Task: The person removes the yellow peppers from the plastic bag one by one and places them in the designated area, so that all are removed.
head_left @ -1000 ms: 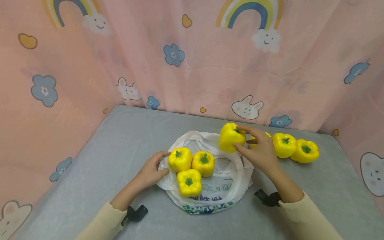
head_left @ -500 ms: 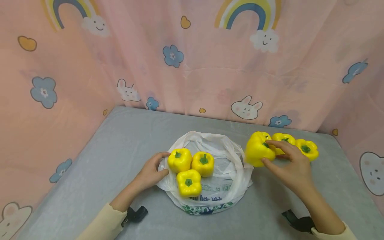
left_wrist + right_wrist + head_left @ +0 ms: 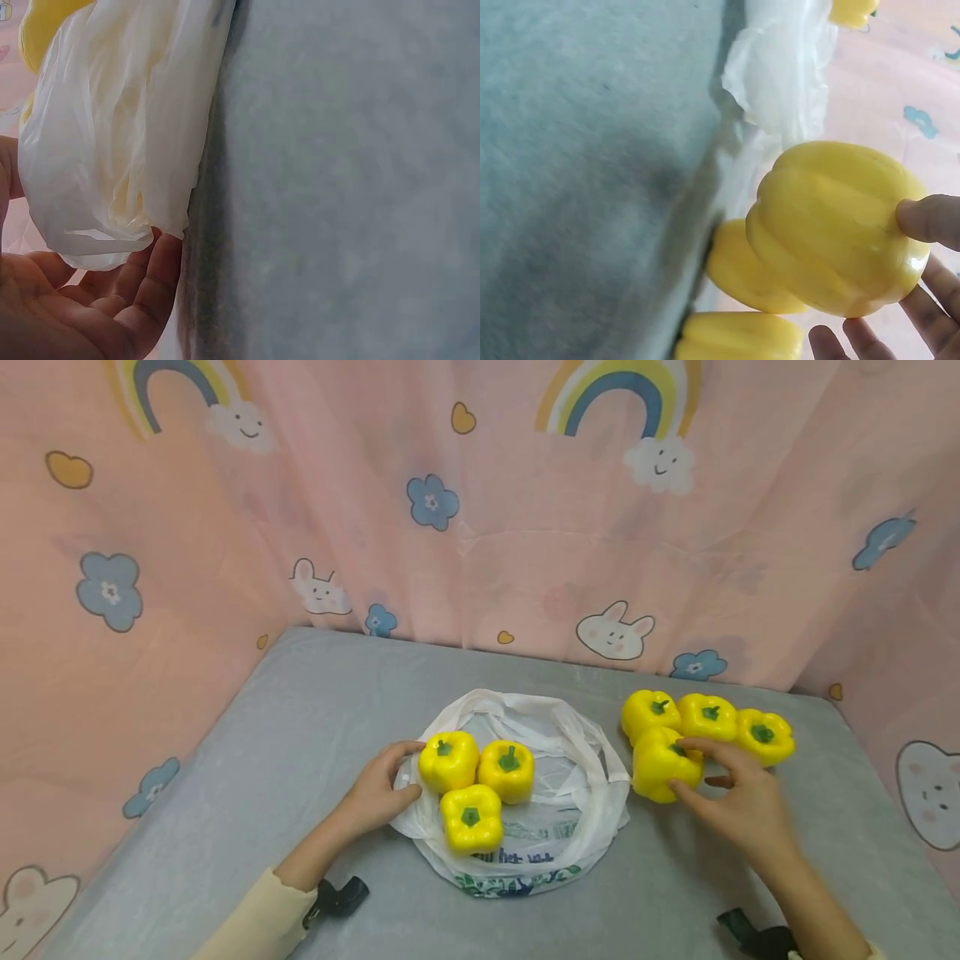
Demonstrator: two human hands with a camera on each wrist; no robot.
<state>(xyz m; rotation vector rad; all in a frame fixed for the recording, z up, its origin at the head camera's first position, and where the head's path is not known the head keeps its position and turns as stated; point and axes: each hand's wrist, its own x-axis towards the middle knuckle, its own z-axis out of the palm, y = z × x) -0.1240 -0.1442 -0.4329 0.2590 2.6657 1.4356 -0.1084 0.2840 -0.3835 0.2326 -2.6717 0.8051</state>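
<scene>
A white plastic bag lies with its mouth spread wide, blue and green print on its front. Three yellow bell peppers with green stems, one of them the front pepper, sit in its left half. My left hand holds the bag's left rim between thumb and fingers; in the left wrist view the fingertips go under the crumpled plastic. To the right of the bag, my right hand grips another yellow bell pepper, tilted with its stem toward the palm.
Behind the held pepper, three more yellow bell peppers stand in a row, the middle pepper among them. Grey cloth covers the table. A pink patterned curtain hangs along the back and sides.
My right hand has carried the pepper from over the bag's far right rim to the right and toward me, in front of the row. My left hand stays at the rim.
</scene>
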